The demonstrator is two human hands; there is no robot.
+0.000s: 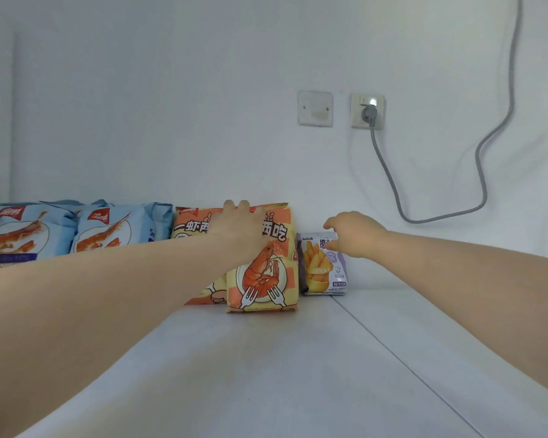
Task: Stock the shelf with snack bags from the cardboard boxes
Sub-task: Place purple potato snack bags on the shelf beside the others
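Note:
Two orange prawn snack bags (263, 279) stand upright on the white shelf top (298, 358), one in front of the other. My left hand (238, 229) lies on their upper part, with its fingertips hooked over the top edge of the rear bag. Just to the right, touching them, stands a small purple fries bag (325, 273). My right hand (351, 233) pinches its top edge between thumb and fingers. Two light blue prawn snack bags (105, 232) stand in a row to the left of the orange ones, against the wall.
A white wall rises right behind the bags. It carries a blank cover plate (315, 108) and a socket (367, 110) whose grey cable (484, 172) loops down close to the shelf at the right. A seam (393, 352) runs diagonally across the shelf top.

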